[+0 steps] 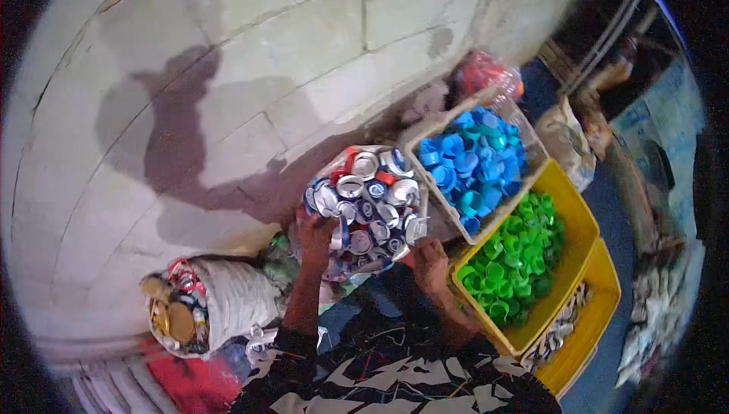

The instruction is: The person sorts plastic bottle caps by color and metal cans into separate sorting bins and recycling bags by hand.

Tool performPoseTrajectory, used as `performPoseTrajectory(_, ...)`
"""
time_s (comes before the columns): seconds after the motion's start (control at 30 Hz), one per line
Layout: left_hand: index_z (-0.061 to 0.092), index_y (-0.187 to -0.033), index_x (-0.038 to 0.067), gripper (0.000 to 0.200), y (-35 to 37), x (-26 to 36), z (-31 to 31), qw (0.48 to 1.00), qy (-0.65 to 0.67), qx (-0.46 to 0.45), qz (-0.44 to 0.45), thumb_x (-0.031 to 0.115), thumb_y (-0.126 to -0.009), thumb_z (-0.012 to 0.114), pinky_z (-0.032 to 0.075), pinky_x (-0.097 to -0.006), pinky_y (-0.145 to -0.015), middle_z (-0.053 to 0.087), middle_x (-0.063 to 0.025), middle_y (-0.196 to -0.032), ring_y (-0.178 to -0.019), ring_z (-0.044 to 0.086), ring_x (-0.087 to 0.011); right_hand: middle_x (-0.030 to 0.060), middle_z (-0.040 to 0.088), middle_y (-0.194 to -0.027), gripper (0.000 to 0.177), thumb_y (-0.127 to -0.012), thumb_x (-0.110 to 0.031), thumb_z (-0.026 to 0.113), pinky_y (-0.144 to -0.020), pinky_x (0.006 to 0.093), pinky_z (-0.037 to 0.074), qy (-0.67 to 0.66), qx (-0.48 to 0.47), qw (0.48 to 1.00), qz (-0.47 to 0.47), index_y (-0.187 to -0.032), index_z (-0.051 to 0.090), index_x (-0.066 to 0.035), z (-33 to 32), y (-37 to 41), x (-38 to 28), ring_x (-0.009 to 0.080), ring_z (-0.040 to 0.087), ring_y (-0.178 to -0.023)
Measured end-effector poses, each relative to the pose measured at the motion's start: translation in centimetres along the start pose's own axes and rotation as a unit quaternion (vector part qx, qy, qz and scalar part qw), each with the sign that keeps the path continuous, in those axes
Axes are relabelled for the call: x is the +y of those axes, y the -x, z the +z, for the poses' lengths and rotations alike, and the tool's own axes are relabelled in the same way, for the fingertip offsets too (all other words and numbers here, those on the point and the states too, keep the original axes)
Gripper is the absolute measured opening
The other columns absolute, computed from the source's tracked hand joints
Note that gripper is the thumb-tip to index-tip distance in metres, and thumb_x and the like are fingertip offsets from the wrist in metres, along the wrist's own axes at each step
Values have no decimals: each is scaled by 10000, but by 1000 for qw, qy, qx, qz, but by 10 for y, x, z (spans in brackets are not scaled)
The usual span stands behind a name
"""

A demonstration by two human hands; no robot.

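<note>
A clear plastic bag (325,266) full of crushed drink cans (360,241) stands in front of me, with silver lids, blue sides and a few red pieces showing. My left hand (314,233) is closed on the left side of the bag, beside the cans. At the lower right rim, my right hand (431,263) has its fingers pinched together on the bag's edge. The dim light partly hides the fingertips.
Right of the bag, a whitish crate (415,157) holds blue bottle caps, and a yellow crate (581,205) holds green ones. Another yellow crate (600,304) holds pale pieces. A white sack (239,296) of mixed scrap stands left, below the block wall (319,57).
</note>
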State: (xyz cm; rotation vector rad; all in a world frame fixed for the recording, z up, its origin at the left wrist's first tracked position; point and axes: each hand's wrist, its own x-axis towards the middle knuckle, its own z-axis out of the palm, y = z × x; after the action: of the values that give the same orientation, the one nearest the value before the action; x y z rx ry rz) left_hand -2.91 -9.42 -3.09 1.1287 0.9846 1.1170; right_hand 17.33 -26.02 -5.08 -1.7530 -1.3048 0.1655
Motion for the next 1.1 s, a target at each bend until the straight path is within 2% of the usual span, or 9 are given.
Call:
performPoseTrajectory(0.17, 657, -894, 103, 109, 21, -28, 46, 969, 159, -125, -143, 138, -794, 684, 406, -240, -621, 572, 63, -759, -686, 521, -62, 125, 622, -877, 309, -754, 44, 603, -673, 364, 513, 76, 9, 997, -2, -1025, 675, -85, -43, 22, -17, 293, 620, -801)
performPoseTrajectory(0.37, 619, -1047, 81, 183, 66, -28, 125, 919, 179, -179, -303, 200, -912, 591, 432, -207, -582, 575, 57, -822, -688, 542, -45, 106, 626, -890, 333, -750, 35, 621, -653, 355, 512, 164, 58, 984, 40, -1049, 682, -99, -103, 62, -18, 266, 620, -795)
performPoseTrajectory(0.47, 608, -1006, 99, 172, 86, -62, 145, 907, 191, -262, -268, 235, -901, 592, 485, -264, -596, 597, 35, -835, -725, 570, -59, 104, 624, -884, 332, -745, 22, 632, -648, 346, 510, 179, 86, 977, 82, -1051, 680, -100, -129, 87, -10, 260, 618, -789)
performPoseTrajectory(0.57, 619, -959, 115, 157, 109, -67, 177, 901, 129, -305, -280, 232, -859, 652, 391, -221, -568, 543, 62, -774, -645, 500, -51, 104, 623, -878, 335, -739, 23, 628, -648, 345, 506, 99, 134, 971, 170, -1046, 679, -100, -142, 131, 21, 261, 615, -785)
performPoseTrajectory(0.63, 638, -910, 113, 83, 125, -68, 203, 889, 141, -330, -286, 180, -863, 656, 376, -217, -567, 555, 68, -770, -649, 489, -39, 106, 622, -862, 342, -722, 38, 617, -651, 355, 495, 198, 150, 962, 111, -1032, 678, -91, -176, 137, 11, 268, 610, -780)
performPoseTrajectory(0.67, 641, -910, 104, 70, 143, -77, 216, 921, 99, -293, -236, 166, -877, 643, 371, -220, -565, 577, 63, -773, -638, 490, -37, 111, 623, -885, 374, -710, 27, 620, -664, 369, 493, 191, 158, 961, 126, -1059, 669, -99, -189, 147, 15, 278, 607, -789)
performPoseTrajectory(0.73, 647, -894, 64, 115, 165, -65, 247, 892, 25, -361, -270, 176, -892, 621, 398, -254, -578, 605, 27, -782, -648, 511, -63, 123, 625, -931, 441, -688, 4, 626, -690, 398, 488, 170, 171, 958, 152, -1112, 651, -115, -212, 173, 23, 298, 600, -808)
performPoseTrajectory(0.87, 640, -855, -10, 186, 231, -64, 317, 845, -240, -476, 50, 172, -878, 608, 436, -331, -614, 615, -100, -766, -665, 568, -188, 124, 636, -872, 321, -719, 45, 615, -653, 382, 489, 165, 250, 938, 175, -1010, 686, -69, -268, 231, 52, 288, 611, -775)
performPoseTrajectory(1.1, 671, -805, 7, 179, 370, -84, 437, 739, -306, -539, 261, 184, -823, 659, 440, -399, -659, 568, -171, -794, -730, 560, -327, 132, 638, -807, 248, -706, 4, 601, -617, 391, 491, 250, 283, 898, 228, -930, 690, -56, -388, 342, 98, 308, 613, -728)
